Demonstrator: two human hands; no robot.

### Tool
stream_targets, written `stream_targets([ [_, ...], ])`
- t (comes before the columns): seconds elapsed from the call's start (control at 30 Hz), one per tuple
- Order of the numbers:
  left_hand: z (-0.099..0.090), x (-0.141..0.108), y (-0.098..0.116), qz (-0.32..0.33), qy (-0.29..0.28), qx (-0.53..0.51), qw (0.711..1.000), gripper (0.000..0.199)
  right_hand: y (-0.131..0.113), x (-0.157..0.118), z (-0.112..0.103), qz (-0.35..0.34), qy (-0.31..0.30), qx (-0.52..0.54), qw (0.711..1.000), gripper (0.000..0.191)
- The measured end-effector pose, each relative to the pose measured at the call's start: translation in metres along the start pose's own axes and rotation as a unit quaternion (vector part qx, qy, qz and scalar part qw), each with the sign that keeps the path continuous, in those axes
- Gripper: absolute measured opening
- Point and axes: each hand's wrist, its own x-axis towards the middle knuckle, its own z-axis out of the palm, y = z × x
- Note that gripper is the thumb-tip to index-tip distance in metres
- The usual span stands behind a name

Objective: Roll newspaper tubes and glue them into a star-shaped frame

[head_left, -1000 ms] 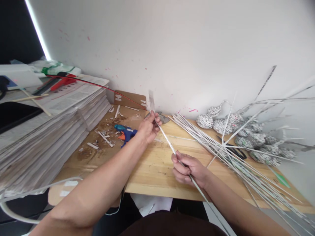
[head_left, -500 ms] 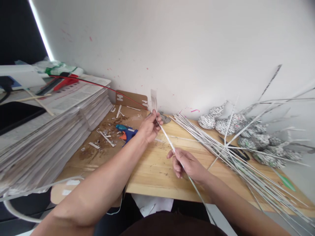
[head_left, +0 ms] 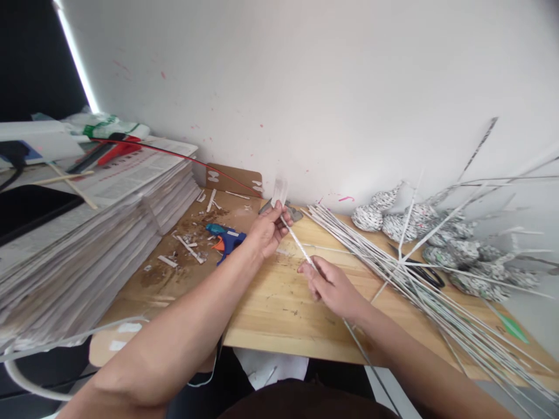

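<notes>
Between my two hands runs a thin rolled paper stick (head_left: pixel 300 247), slanting from upper left down to lower right. My left hand (head_left: pixel 269 228) pinches its upper end, where a flat, unrolled strip of paper (head_left: pixel 280 192) fans out above the fingers, blurred by motion. Lower down, my right hand (head_left: pixel 329 283) has its fingers closed round the stick, whose tail passes under the forearm toward the table's front edge. A grey lump (head_left: pixel 294 213), perhaps a cloth, lies behind my left hand.
On the left rises a tall stack of newspapers (head_left: pixel 131 233). A blue glue gun (head_left: pixel 230 240) lies on stained cardboard among paper scraps. Many paper sticks (head_left: pixel 371 256) spread across the right, with scissors (head_left: pixel 425 274) and woven paper shapes (head_left: pixel 367 216) behind.
The flat strip above my left hand has become shorter and sits lower. My right hand has turned slightly, its fingers curling more closely round the stick.
</notes>
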Motion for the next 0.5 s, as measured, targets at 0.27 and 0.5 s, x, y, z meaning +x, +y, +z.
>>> stream_targets([
  [0.27, -0.0019, 0.0020, -0.0017, -0.009, 0.003, 0.002, 1.000, 0.020, -0.0047, -0.0028, -0.0002, 0.067, -0.104, 0.071, 0.990, 0.036],
  [0.5, -0.0016, 0.0009, -0.0008, -0.009, 0.005, -0.002, 1.000, 0.017, -0.0064, -0.0051, -0.0030, 0.017, 0.000, 0.001, 1.000, 0.034],
])
